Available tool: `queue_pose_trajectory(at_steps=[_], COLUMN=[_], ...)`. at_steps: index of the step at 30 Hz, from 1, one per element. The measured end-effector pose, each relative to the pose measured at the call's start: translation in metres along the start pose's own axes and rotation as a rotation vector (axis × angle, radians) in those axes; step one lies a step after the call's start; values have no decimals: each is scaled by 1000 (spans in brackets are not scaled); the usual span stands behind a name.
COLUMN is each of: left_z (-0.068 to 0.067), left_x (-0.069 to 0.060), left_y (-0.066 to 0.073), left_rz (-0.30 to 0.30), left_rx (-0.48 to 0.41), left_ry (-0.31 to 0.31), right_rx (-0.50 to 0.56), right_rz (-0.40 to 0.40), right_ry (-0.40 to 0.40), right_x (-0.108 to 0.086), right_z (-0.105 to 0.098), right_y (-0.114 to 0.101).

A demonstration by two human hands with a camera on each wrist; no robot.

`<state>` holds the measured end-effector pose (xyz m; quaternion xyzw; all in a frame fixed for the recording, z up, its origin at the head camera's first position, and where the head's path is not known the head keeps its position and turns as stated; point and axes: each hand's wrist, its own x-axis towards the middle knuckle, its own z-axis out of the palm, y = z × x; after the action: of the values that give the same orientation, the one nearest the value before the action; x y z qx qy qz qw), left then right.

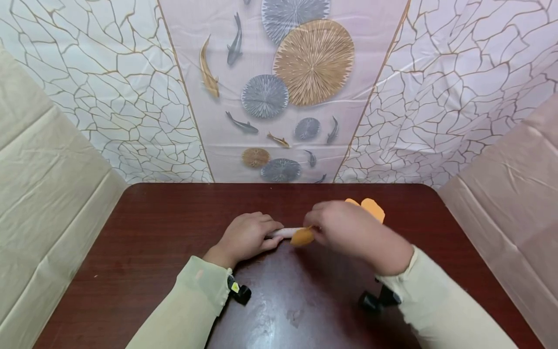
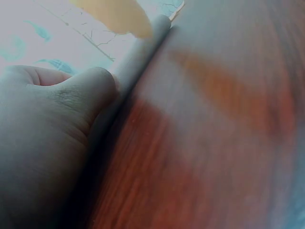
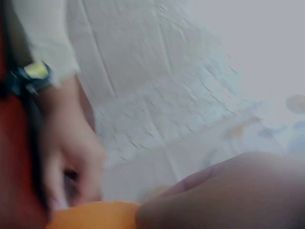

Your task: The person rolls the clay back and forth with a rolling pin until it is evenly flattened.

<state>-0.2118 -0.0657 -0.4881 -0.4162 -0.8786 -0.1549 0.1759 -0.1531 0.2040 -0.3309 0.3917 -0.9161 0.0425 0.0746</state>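
A slim white rod, perhaps a paper tube, [image 1: 285,233] lies along the dark table. My left hand [image 1: 248,235] holds its left part between thumb and fingers; the left wrist view shows the thumb pressed on the grey-looking rod [image 2: 143,50]. At the rod's right end, my right hand [image 1: 344,228] pinches a yellow-orange, petal-shaped piece [image 1: 302,237]. This piece overlaps the rod's end in the head view; whether it is fastened there I cannot tell. In the right wrist view the orange piece [image 3: 95,215] is blurred beside my fingers.
Behind my right hand, more orange rounded shapes [image 1: 373,209] show, partly hidden by the hand. The glossy brown table [image 1: 148,271] reaches to a patterned cloth backdrop [image 1: 270,48]. Beige cloth walls [image 1: 48,194] stand on both sides. Dark wrist devices [image 1: 240,292] sit at both cuffs.
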Motion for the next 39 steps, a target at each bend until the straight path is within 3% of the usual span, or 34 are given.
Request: queue_pose_trajectory(at_steps=[4,8,13,18,26,39], left_z=[-1,-3,-5,-5,-5,-6], left_x=[0,-1,-2,-3,-3,-3], left_y=[-1,-1,-1,-2,-2,3], left_rz=[2,1,-8,-17,-5,-11], left_rx=[5,9,15,10,25,80], left_ry=[9,6,-9,-17,-4,-9], right_rx=[-4,-43,-120,-204,-195,-119], right_rz=[51,139,243,230,205,256], right_ry=[-10,-20,20,120,74,-45], right_x=[9,15,12,-1,-31,-51], right_z=[-15,-15,2,29,66,91], right_y=[32,60,85,102,95,83])
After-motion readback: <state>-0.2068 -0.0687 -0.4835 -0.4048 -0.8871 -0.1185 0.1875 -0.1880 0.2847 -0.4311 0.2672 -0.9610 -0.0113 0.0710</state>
